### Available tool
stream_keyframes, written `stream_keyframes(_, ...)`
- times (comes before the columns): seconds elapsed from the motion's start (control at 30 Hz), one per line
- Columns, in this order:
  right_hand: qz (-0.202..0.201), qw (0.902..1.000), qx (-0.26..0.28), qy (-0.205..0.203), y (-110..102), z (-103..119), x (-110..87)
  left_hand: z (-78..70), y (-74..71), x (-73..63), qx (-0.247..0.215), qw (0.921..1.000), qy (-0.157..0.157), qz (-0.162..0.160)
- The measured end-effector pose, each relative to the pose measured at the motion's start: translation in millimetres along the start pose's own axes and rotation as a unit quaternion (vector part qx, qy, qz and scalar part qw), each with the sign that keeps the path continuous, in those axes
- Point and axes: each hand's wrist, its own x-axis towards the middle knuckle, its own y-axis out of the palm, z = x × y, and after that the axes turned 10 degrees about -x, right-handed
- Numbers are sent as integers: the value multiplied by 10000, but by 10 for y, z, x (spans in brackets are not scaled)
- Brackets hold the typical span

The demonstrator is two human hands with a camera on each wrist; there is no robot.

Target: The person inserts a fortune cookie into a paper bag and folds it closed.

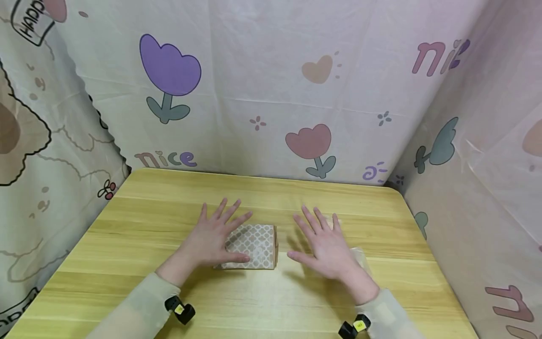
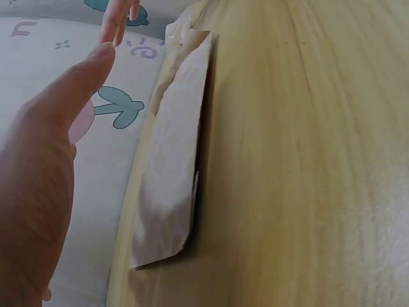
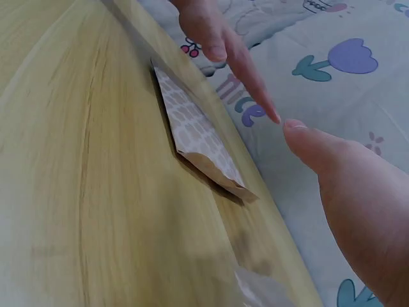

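Note:
A flat paper bag (image 1: 260, 246) with a grey-and-white lattice pattern lies on the wooden table, its brown edge (image 3: 214, 169) toward the right. My left hand (image 1: 211, 241) has its fingers spread over the bag's left part and hides some of it. In the left wrist view a gap shows between that hand and the bag (image 2: 171, 160). To the right of the bag, my right hand (image 1: 329, 249) hovers with straight, spread fingers and holds nothing. Partly hidden behind it is a piece of clear plastic (image 1: 361, 260), its kind unclear.
The light wooden table (image 1: 262, 310) has rounded far corners. Printed cloth (image 1: 254, 70) with flowers and lettering hangs along its back and both sides. Each sleeved wrist carries a small black camera, one on the left (image 1: 180, 310) and another on the right (image 1: 354, 326).

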Motion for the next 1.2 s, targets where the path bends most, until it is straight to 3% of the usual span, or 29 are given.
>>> stream_keyframes(0.47,67,9997,80,-241,144,235,105,10,198,-41,-91,9998,202,1)
stream_keyframes(0.83,233,9982,153,-537,265,404,186,21,297,-80,-125,9995,141,269)
stream_keyframes(1.2,400,9966,149,-710,340,413,222,39,329,-51,-375,9977,158,547)
